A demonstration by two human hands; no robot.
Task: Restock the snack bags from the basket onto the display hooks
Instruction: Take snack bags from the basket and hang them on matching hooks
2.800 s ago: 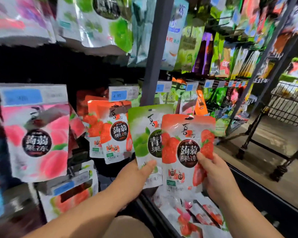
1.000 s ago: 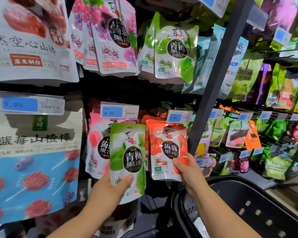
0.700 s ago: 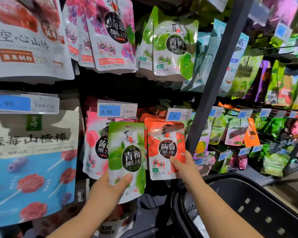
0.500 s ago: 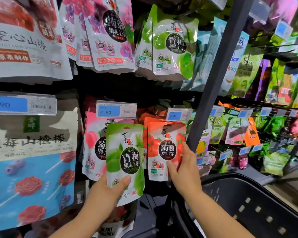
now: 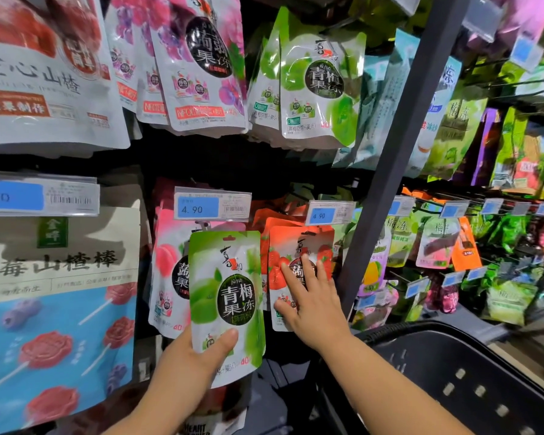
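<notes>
Gripping a green snack bag (image 5: 230,296) by its lower edge, the left hand (image 5: 198,356) holds it upright while the right hand (image 5: 311,306) presses flat, straight fingers on a hanging red bag (image 5: 299,243).

Snack bags (image 5: 319,89) on display rack (image 5: 399,146)

Upright post (image 5: 399,146): dark grey metal, leaning in the wide-angle view, dividing two display bays. Back panel (image 5: 208,161): black, in deep shadow. Price labels (image 5: 212,207): blue and white in clear plastic holders, ranged across both bays. Floor (image 5: 537,337): pale, blurred, lower right. Light: bright on the fronts, dim behind.
</notes>
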